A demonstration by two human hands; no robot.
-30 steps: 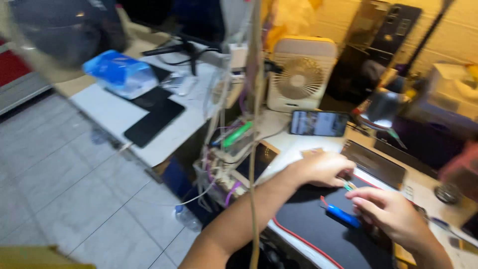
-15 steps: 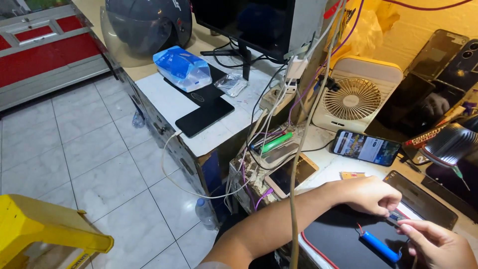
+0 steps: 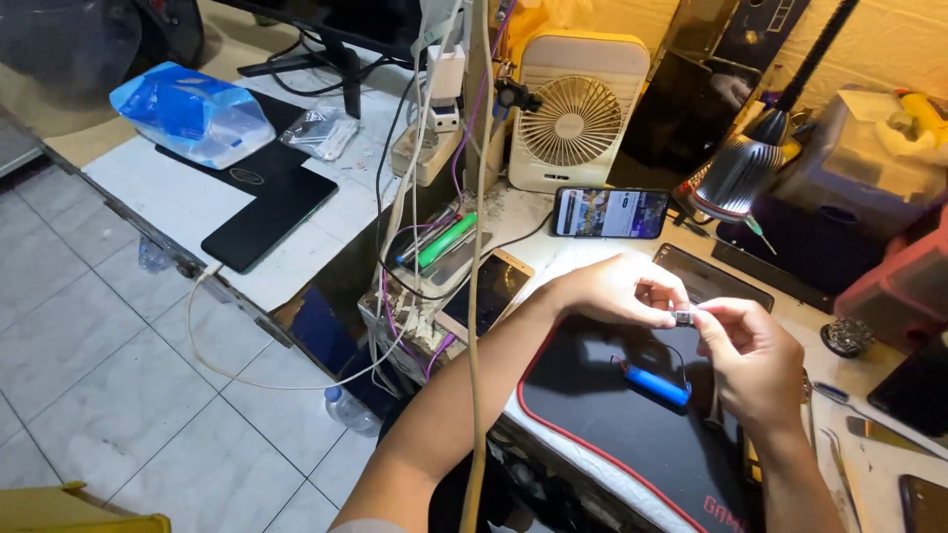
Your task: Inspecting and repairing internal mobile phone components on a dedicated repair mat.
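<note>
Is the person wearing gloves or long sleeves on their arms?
No gloves. Both the left hand and the right hand are bare, with no rings to be seen on the fingers. Both forearms are uncovered too; no sleeve shows as far up as the picture reaches. A watch or band cannot be made out.

A single head-worn view is given, looking steeply down and forward from close above the cluttered workbench; tiled floor is seen lower left.
</note>
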